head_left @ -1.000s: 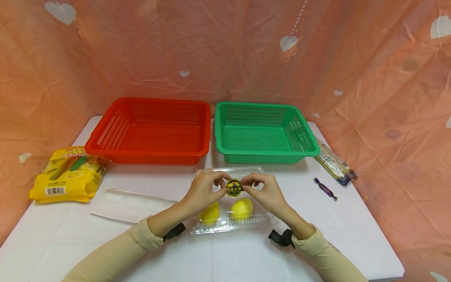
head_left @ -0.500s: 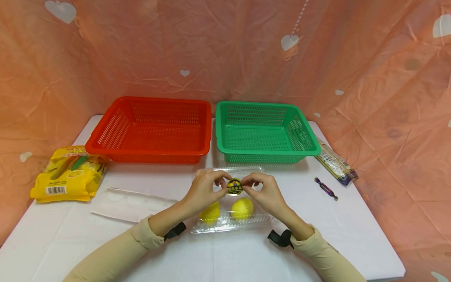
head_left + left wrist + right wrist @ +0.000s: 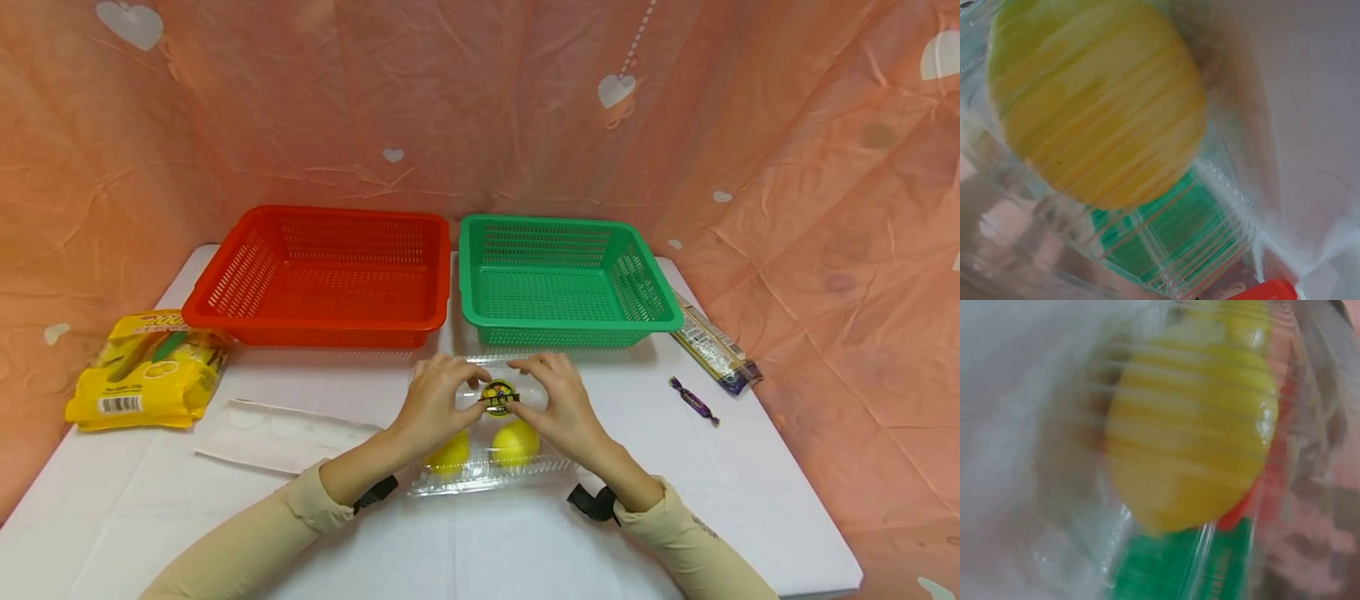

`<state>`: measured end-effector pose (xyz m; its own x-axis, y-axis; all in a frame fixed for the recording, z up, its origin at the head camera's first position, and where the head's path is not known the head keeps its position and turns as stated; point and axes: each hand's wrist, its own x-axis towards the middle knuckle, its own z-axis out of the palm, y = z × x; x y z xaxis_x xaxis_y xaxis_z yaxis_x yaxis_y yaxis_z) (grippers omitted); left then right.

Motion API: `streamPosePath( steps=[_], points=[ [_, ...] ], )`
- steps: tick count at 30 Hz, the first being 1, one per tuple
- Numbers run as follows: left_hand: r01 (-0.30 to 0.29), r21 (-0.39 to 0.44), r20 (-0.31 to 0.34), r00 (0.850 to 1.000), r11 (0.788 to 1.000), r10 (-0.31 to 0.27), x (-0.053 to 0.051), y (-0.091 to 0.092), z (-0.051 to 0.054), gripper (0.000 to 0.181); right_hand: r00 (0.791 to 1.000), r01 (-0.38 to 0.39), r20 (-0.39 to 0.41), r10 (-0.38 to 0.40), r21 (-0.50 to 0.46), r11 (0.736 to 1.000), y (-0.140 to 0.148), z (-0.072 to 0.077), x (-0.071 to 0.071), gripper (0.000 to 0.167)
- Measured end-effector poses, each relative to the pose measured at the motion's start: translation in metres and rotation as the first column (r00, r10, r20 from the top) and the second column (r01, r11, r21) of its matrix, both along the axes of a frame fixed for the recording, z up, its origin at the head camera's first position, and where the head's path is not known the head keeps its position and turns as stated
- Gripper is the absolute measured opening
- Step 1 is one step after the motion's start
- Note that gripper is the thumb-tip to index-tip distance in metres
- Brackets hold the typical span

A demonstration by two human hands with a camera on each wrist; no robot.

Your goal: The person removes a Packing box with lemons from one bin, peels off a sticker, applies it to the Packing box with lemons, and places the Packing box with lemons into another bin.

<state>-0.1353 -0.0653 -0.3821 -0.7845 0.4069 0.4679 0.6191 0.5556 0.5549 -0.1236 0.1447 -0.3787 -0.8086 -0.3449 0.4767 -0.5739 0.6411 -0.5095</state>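
A clear plastic box [image 3: 480, 482] lies on the table with yellow fruits [image 3: 515, 442] inside. A round black and yellow label [image 3: 498, 398] sits on its lid. My left hand [image 3: 435, 406] lies over the lid's left side, thumb tip at the label's left edge and index finger bent above it. My right hand [image 3: 564, 408] is over the right side, thumb touching the label's right part, fingers spread from it toward the box's back edge. Through ribbed plastic, one fruit [image 3: 1097, 106] fills much of the left wrist view; another fruit [image 3: 1191, 431] shows in the right wrist view.
A red basket [image 3: 352, 325] and a green basket [image 3: 570, 323] stand behind the box. To the left lie a yellow package [image 3: 146, 375] and a flat white piece [image 3: 281, 435]. To the right are a long wrapper [image 3: 712, 346] and a small purple candy [image 3: 693, 401].
My right fingers have lifted off the label and spread toward the back, leaving the thumb on it. My left fingers have parted slightly. The box has stayed in place.
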Motion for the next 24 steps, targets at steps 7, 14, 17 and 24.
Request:
streamPosePath(
  steps=[7, 14, 17, 24],
  points=[
    [-0.097, -0.203, -0.008, 0.995, 0.974, 0.097, -0.005, -0.001, -0.003, 0.062, 0.991, 0.047, 0.118, -0.065, 0.148, 0.988, 0.005, 0.002, -0.011, 0.079],
    [-0.118, -0.277, 0.047, 0.99, 0.954, 0.137, -0.014, -0.003, -0.003, 0.068, 0.974, 0.041, 0.219, -0.06, 0.088, 0.995, 0.006, 0.0, -0.022, 0.069],
    [-0.126, -0.263, 0.058, 0.988, 0.956, 0.146, -0.017, -0.002, -0.003, 0.061, 0.978, 0.046, 0.198, -0.059, 0.069, 0.997, 0.006, -0.002, -0.024, 0.061],
    [-0.143, -0.257, 0.063, 0.984, 0.956, 0.164, -0.021, 0.0, -0.002, 0.049, 0.988, 0.063, 0.138, -0.068, 0.037, 0.997, 0.005, -0.005, -0.025, 0.048]
  ],
)
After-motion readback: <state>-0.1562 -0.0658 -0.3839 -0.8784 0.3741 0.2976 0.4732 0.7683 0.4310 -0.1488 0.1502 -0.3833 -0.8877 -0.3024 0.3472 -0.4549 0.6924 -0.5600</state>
